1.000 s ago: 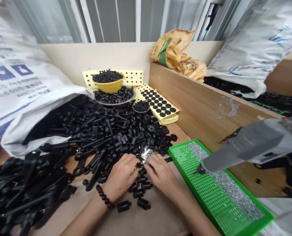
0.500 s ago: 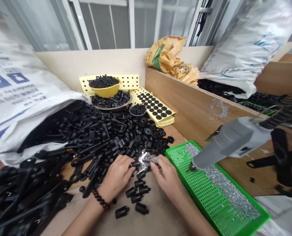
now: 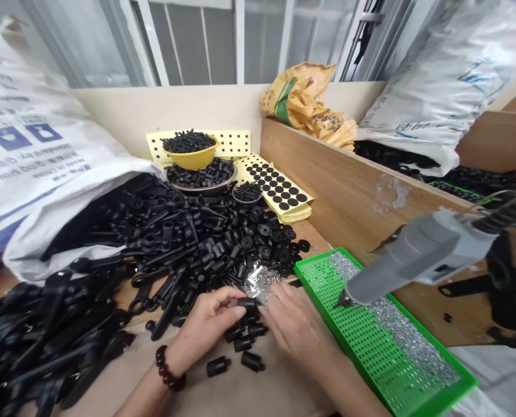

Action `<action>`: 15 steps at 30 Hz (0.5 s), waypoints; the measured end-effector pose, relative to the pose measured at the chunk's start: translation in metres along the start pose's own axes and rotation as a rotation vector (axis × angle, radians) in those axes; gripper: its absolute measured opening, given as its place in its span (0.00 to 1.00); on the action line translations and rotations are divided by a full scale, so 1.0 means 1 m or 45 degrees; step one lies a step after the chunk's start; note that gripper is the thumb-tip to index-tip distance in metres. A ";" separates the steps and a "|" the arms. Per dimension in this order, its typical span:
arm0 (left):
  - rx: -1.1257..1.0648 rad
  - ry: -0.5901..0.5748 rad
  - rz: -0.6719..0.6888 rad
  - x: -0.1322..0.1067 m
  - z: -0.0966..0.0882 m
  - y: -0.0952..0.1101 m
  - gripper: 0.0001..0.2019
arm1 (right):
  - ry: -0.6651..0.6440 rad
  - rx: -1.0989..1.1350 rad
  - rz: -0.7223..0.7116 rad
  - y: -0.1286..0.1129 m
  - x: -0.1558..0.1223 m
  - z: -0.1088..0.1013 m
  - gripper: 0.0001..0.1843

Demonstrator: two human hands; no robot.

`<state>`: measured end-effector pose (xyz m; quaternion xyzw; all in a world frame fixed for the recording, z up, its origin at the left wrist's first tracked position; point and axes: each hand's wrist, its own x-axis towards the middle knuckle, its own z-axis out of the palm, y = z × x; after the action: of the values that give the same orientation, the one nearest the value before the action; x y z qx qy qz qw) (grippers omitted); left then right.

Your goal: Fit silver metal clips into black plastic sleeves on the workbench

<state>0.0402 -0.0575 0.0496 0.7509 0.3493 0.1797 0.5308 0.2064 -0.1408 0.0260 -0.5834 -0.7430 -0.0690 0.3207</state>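
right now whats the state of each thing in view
left hand, pinching a black plastic cylinder
right hand, against a silver foil bag
green perforated tray, covered in silver screws
electric screwdriver, hanging over the tray, bit down
white sack, open, spilling black plastic parts
yellow bowl, full of black parts
metal dish, heaped with black parts
yellow sheet, dotted with black round pads

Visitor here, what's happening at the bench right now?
Left hand: black plastic plug pinched. Right hand: fingers against its end, beside silver foil bag. Electric screwdriver above green tray, to the right.
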 end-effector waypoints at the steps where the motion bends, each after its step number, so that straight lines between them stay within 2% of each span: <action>1: -0.051 0.002 -0.005 -0.002 0.002 0.000 0.10 | -0.004 0.017 -0.015 -0.001 -0.001 0.000 0.13; 5: -0.176 0.052 -0.015 -0.009 0.008 0.000 0.10 | -0.021 0.219 0.030 -0.007 -0.003 0.003 0.13; 8: -0.257 0.052 -0.029 -0.013 0.010 -0.003 0.11 | 0.032 0.312 0.078 -0.013 -0.002 0.005 0.12; 12: -0.233 0.140 -0.030 -0.021 0.013 -0.013 0.14 | 0.154 0.236 0.061 -0.019 -0.002 0.012 0.15; 15: -0.216 0.184 -0.093 -0.025 0.013 -0.022 0.16 | 0.190 0.188 0.046 -0.020 -0.002 0.024 0.17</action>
<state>0.0236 -0.0793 0.0268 0.6751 0.3973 0.2428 0.5722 0.1788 -0.1373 0.0120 -0.5647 -0.7094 -0.0517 0.4185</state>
